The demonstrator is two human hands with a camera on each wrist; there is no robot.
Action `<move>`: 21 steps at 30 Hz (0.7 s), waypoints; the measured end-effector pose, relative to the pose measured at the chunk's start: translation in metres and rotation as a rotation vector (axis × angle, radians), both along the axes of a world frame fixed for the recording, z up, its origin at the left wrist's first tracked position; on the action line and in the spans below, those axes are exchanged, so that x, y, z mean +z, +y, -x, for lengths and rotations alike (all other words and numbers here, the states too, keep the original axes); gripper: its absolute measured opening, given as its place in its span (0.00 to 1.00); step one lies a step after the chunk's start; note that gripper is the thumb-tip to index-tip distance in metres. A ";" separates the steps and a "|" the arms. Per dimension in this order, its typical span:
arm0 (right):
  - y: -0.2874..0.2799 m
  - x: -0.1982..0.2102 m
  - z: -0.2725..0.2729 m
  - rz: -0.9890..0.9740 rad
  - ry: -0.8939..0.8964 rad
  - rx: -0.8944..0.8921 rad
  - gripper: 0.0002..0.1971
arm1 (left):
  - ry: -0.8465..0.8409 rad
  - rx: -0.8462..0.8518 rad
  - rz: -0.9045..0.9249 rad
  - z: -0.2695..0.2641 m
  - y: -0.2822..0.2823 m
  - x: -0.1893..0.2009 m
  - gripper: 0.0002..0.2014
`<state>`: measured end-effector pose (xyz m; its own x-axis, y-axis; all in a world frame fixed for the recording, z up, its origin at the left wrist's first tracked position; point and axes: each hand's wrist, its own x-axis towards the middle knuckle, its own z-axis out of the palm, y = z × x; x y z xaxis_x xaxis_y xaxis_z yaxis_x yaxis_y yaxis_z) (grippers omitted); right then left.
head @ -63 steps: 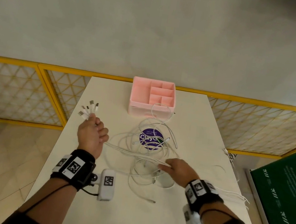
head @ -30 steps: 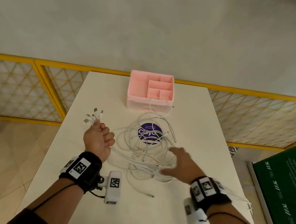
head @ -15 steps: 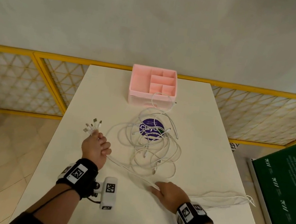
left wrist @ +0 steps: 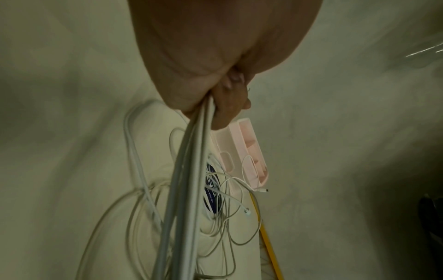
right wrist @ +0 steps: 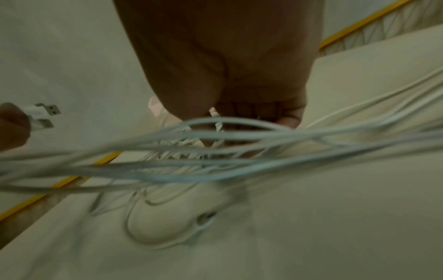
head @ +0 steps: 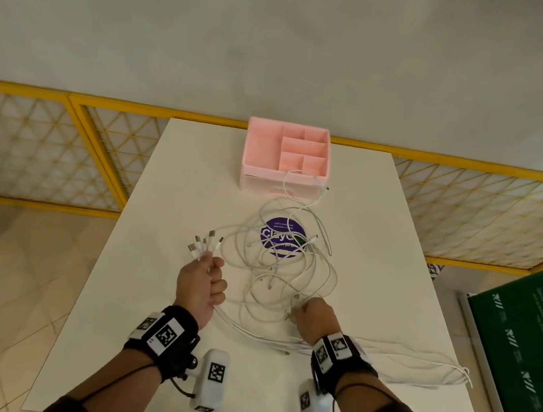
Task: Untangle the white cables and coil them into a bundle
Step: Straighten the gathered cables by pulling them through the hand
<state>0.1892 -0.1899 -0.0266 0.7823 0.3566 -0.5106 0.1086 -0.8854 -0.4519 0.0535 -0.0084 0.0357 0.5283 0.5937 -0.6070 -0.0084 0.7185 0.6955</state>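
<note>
Several white cables (head: 289,270) lie tangled on the white table (head: 180,176), over a purple round sticker (head: 281,236). My left hand (head: 201,283) is raised left of the tangle and grips one end of the strands, whose USB plugs (head: 204,243) fan out above the fist. The left wrist view shows the gripped strands (left wrist: 189,170) running down out of that hand (left wrist: 203,56). At the tangle's near edge, my right hand (head: 312,318) has its fingers curled around strands. In the right wrist view this hand (right wrist: 227,66) is blurred, with cables (right wrist: 215,151) crossing under it.
A pink compartment organizer (head: 286,159) stands at the table's far edge, with one cable end draped against its front. A long cable loop (head: 431,368) stretches to the near right corner. Yellow mesh fencing (head: 81,146) flanks the table, and a green board (head: 521,342) lies right.
My right hand drew strands toward the near edge, leaving a long loop at the right, then moved forward to the tangle again. The left hand kept its grip on the plug ends.
</note>
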 end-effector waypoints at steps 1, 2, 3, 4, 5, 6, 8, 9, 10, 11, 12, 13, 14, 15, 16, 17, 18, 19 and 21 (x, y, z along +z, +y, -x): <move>0.007 -0.002 0.001 0.029 0.018 -0.008 0.15 | 0.001 0.002 0.002 0.000 0.000 0.002 0.18; 0.012 -0.006 0.001 0.051 0.023 -0.009 0.15 | 0.000 0.004 0.006 0.001 -0.001 0.003 0.18; 0.016 -0.007 0.003 0.070 0.023 -0.015 0.15 | -0.005 0.006 0.010 0.001 0.000 0.005 0.18; 0.019 -0.009 0.004 0.082 0.022 -0.004 0.15 | -0.011 0.008 0.010 0.002 0.000 0.007 0.18; 0.022 -0.007 0.005 0.091 0.015 0.008 0.15 | -0.017 0.010 0.006 0.003 0.001 0.009 0.18; 0.025 -0.009 0.006 0.093 0.009 0.006 0.16 | -0.022 0.011 0.003 0.003 0.002 0.011 0.18; 0.027 -0.005 0.007 0.108 0.010 -0.010 0.16 | -0.036 0.007 0.003 0.003 0.005 0.014 0.18; 0.028 -0.003 0.007 0.123 0.002 -0.006 0.15 | -0.043 0.006 0.004 0.003 0.005 0.015 0.18; 0.028 -0.002 0.006 0.134 -0.003 0.006 0.14 | -0.050 0.006 0.002 0.003 0.006 0.015 0.18; 0.027 0.004 0.005 0.148 -0.002 0.019 0.14 | -0.057 0.006 -0.001 0.003 0.007 0.016 0.18; 0.026 0.009 0.004 0.153 -0.008 0.032 0.15 | -0.065 0.006 -0.004 0.002 0.007 0.017 0.18; 0.024 0.017 0.002 0.153 -0.016 0.042 0.15 | -0.076 0.005 -0.007 0.002 0.008 0.018 0.18; 0.022 0.026 -0.001 0.154 -0.029 0.061 0.16 | -0.088 0.001 -0.005 0.001 0.009 0.019 0.18; 0.021 0.037 -0.005 0.150 -0.052 0.081 0.16 | -0.103 -0.003 0.000 0.000 0.011 0.020 0.18; 0.021 0.050 -0.010 0.135 -0.089 0.095 0.16 | -0.117 -0.008 0.007 0.000 0.013 0.021 0.18; 0.022 0.065 -0.016 0.115 -0.125 0.100 0.16 | -0.133 -0.016 0.016 -0.001 0.014 0.022 0.18; 0.025 0.080 -0.023 0.090 -0.153 0.096 0.15 | -0.148 -0.024 0.022 -0.003 0.016 0.023 0.19; 0.028 0.095 -0.030 0.064 -0.173 0.089 0.14 | -0.157 -0.031 0.024 -0.004 0.017 0.023 0.19; 0.037 0.125 -0.039 0.020 -0.228 0.108 0.11 | -0.156 -0.047 0.015 -0.008 0.018 0.023 0.19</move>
